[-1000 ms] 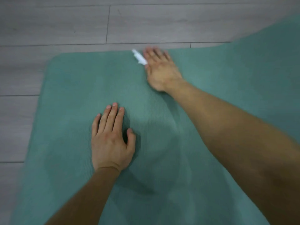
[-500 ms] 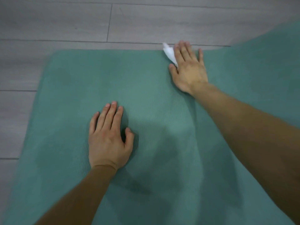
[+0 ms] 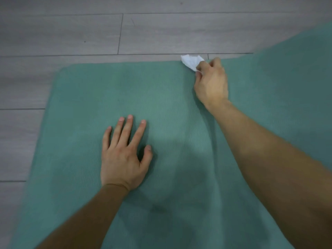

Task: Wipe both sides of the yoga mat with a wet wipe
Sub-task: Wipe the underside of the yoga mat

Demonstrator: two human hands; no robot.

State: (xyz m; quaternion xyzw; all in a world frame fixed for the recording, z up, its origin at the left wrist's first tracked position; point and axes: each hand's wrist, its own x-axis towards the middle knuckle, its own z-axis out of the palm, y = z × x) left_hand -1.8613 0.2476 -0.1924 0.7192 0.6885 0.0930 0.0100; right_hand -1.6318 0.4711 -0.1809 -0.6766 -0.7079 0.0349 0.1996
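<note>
Green yoga mat [image 3: 161, 97] flat on floor [image 3: 71, 33] | left hand [image 3: 124, 157] spread flat, pressing mat | right hand [image 3: 211, 83] pinches wet wipe [image 3: 191, 62] at far edge | risk: wipe overshoots onto floor, picks up dirt; mat may ripple

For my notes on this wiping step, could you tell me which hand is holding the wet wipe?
The right hand, at the mat's far edge, pinches the wet wipe; the left hand lies flat, fingers spread.
</note>
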